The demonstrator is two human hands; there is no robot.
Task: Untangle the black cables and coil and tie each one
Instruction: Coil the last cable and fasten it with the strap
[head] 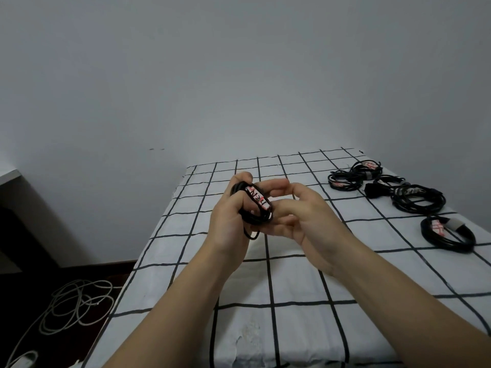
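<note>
Head view: left hand [228,220], right hand [312,221] grip one cable [255,219].

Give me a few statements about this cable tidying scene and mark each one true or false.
1. The left hand grips a coiled black cable bearing a white tag. True.
2. The right hand rests flat on the sheet. False: it is raised, with its fingers at the held coil.
3. The other black coils lie on the left side of the sheet. False: they lie on its right side.
4. A loose pale cable lies on the floor, left of the sheet. True.
5. The sheet is plain white. False: it has a black grid.
</note>
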